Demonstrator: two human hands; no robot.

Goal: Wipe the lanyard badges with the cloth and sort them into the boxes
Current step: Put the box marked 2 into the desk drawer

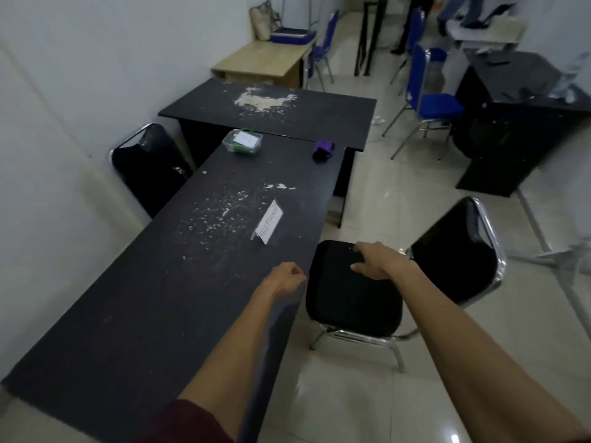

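Note:
A clear plastic box [242, 142] with a white badge and green lanyard inside stands at the far end of the long black table [153, 302]. A purple cloth [323, 150] lies bunched near the table's far right corner. My left hand [287, 279] hovers over the table's right edge with its fingers curled, holding nothing. My right hand [375, 260] rests on the seat of a black chair [355, 289] beside the table, fingers bent over the cushion. Both hands are far from the box and the cloth.
A white folded name card [268, 226] stands mid-table among white scuffs. A second black desk [271, 110] abuts the far end. A black chair [150, 167] leans at the left wall. Blue chairs [428, 100] and more desks stand on the tiled floor to the right.

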